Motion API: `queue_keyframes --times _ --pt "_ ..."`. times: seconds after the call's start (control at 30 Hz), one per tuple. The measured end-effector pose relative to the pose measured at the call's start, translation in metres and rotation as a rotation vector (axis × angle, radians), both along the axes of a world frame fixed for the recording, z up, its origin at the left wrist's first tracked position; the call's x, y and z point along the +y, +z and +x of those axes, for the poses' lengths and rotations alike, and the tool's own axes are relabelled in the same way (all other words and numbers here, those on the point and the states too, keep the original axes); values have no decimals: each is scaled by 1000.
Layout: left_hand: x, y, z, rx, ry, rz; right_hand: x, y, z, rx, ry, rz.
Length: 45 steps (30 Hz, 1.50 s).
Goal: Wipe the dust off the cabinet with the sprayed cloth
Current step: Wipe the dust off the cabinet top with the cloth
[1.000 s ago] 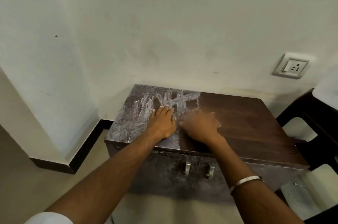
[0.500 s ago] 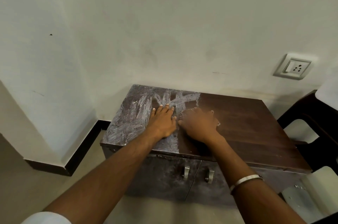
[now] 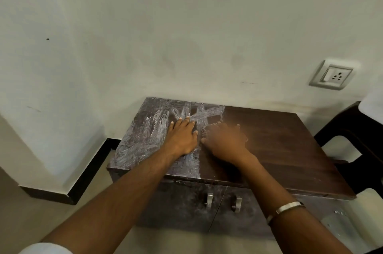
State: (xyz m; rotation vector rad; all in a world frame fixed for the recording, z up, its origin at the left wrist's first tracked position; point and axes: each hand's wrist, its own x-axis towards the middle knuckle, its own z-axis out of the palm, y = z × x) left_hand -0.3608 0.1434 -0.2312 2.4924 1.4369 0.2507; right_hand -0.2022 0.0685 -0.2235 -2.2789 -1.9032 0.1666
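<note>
While flat on cabinet (image 3: pixel 279 150) | left hand (image 3: pixel 182 137) spread | right hand (image 3: pixel 224 141) blurred, spread

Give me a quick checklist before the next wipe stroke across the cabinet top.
1. Left hand flat on the cabinet top: ok, palm down on the dusty left part.
2. Right hand on the surface: ok, though blurred.
3. Cloth under the right hand: cannot tell, no cloth is visible.
4. Right part of the top clean: ok, it shows dark wood with no white film.
5. Left part clean: not ok, white streaks of dust cover it.
6. Doors shut: ok, both handles sit side by side.
</note>
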Motion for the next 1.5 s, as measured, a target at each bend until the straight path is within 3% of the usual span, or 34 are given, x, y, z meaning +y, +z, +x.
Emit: queue_keyframes --times 0.27,0.5,0.7,0.93,1.1,1.33,1.5 --pt "3 3 2 2 -7 -10 18 5 13 13 -82 -43" --pt "9 6 5 14 -13 -6 13 -1 20 -11 25 -12" --pt "13 6 4 8 -27 -8 37 11 20 8 -88 -55" --pt "21 6 9 4 -19 4 28 -2 20 -32 6 -5" --pt "23 4 9 -2 -20 -4 48 8 27 7 -103 -50" --pt "29 6 11 2 -12 -18 42 3 24 -22 -19 -17" --pt "32 7 10 14 -19 -15 53 14 34 4 -86 -82"
